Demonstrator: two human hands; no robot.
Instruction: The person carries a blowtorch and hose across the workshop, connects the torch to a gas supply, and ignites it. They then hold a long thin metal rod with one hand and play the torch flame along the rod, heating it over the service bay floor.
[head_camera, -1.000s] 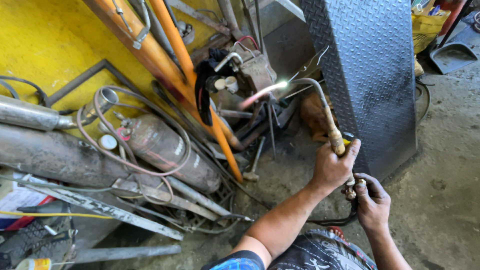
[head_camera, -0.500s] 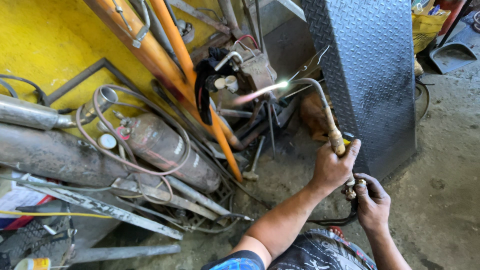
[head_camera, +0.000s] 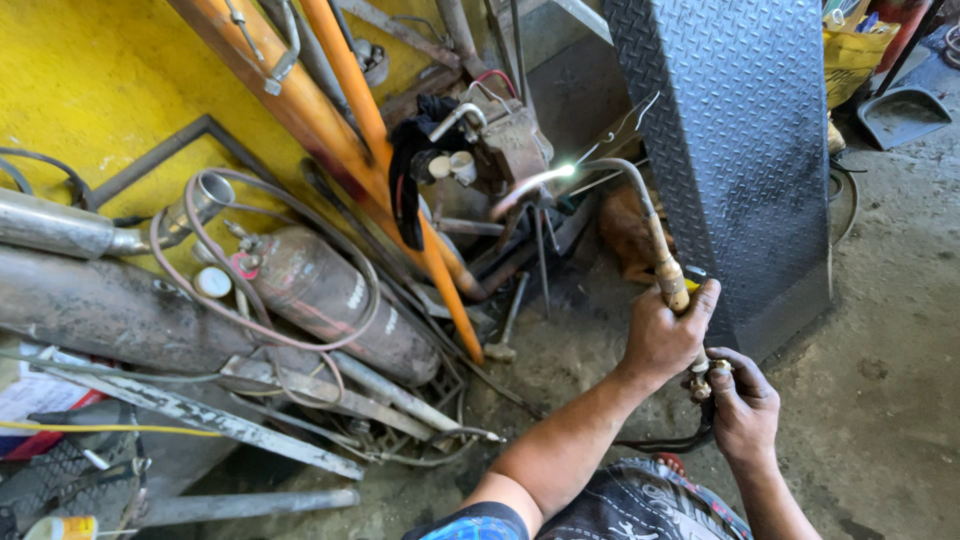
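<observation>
Yellow bag (head_camera: 850, 50) top right; faded white label patch on rusty gas cyl. (head_camera: 330, 300).

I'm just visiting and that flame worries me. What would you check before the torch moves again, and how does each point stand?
1. Left hand firmly around the torch handle: ok.
2. Right hand on the valves at the torch's rear: ok.
3. Flame lit at the tip and aimed at the metal part, away from the hands: ok.
4. Gas cylinder lying near the flame, among loose hoses: not ok.
5. Gloves: both hands bare, not ok.
6. Hose free of kinks: cannot tell.
</observation>
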